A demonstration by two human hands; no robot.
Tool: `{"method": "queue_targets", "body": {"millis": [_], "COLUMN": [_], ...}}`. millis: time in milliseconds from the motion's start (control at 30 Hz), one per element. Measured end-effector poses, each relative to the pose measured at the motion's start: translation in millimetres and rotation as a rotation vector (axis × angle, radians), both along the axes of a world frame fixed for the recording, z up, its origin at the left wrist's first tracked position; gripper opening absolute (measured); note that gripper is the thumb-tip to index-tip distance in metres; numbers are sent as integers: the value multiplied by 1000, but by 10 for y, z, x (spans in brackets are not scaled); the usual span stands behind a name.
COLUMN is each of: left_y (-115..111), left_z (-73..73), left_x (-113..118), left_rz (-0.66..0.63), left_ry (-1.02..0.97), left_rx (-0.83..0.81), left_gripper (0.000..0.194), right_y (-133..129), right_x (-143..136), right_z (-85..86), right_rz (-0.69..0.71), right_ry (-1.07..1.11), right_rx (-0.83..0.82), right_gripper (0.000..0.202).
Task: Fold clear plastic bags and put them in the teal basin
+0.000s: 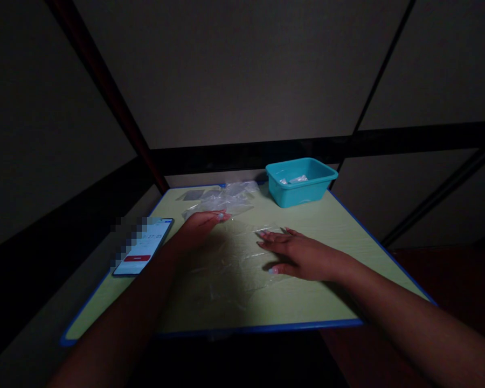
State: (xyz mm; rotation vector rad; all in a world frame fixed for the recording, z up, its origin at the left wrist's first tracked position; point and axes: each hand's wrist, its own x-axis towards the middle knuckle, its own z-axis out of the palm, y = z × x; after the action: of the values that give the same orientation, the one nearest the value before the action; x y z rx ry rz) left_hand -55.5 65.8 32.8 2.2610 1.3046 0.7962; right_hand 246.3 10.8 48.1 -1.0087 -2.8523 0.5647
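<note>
There are two hands over one desk, which has a pale yellow-green top and a blue edge. One clear plastic sheet lies on the middle of the desk, flat but with some creases, between the two hands and partly under the right one.

The right hand is palm down, its fingers spread apart and its thumb away from them, at the right side of the sheet. The left hand is at the far left part of the sheet, with its fingers extended and close together; I cannot tell whether it pinches the plastic.

Just beyond the left hand is one crumpled heap of clear plastic; how many pieces are in it, I cannot count. One dark grey flat piece lies at the left of this heap.

One phone lies near the left edge, beside the left forearm, with its screen lit and one red bar on it. One turquoise basket stands at the far right of the desk. Some shiny, whitish contents are inside it, but their number is not clear.
</note>
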Motion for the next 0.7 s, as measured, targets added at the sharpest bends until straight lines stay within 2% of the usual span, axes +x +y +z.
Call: {"method": "queue_targets", "body": {"millis": [167, 333, 533, 700], "left_y": [51, 111, 106, 88], "left_z": [-95, -224, -238, -253], "left_x": [-6, -32, -9, 7], "left_rz": [12, 42, 56, 50], "left_ry": [125, 310, 307, 287], "left_rx": [116, 91, 15, 37], "left_gripper": [39, 37, 40, 39], "right_y": [-6, -9, -8, -7], "right_x": [2, -10, -13, -1], "right_z": [0, 2, -5, -14], "right_rz": [2, 1, 3, 0], "right_ry": [-27, -37, -14, -15], "right_rx": [1, 7, -10, -8], "right_gripper": [62, 62, 63, 62]}}
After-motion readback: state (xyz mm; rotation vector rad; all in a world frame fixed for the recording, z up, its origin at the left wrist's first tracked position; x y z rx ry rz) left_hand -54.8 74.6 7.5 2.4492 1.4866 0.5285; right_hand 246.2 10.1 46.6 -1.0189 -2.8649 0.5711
